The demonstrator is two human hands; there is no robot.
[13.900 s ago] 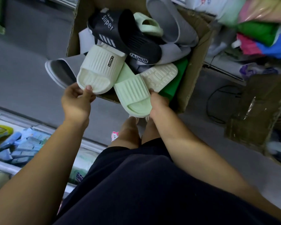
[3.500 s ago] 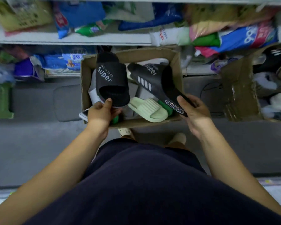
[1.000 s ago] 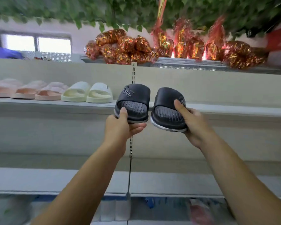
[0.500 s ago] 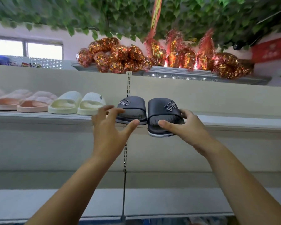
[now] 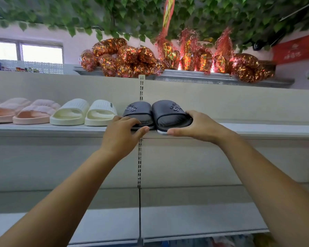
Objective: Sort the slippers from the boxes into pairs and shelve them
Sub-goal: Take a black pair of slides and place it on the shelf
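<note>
Two black slippers with "Super" on their straps lie side by side on the upper shelf (image 5: 257, 128), toes to the back wall. The left black slipper (image 5: 137, 108) lies flat; my left hand (image 5: 122, 135) rests its fingers on the heel end, with the thumb stretched along the shelf edge. The heel of the right black slipper (image 5: 169, 111) juts over the edge, showing a white sole. My right hand (image 5: 196, 127) grips it, fingers round its right side and thumb under the heel.
Left of the black pair stand a cream pair of slippers (image 5: 84, 112) and pink slippers (image 5: 32, 113). Foil-wrapped bundles (image 5: 123, 59) sit on the top ledge under hanging leaves. A slotted post (image 5: 141, 90) runs behind the pair. A lower shelf (image 5: 185, 221) lies below.
Both black slippers went from held in the air onto the shelf. My left hand let go, spread open, then settled on the left slipper's heel. The right slipper slid further back.
</note>
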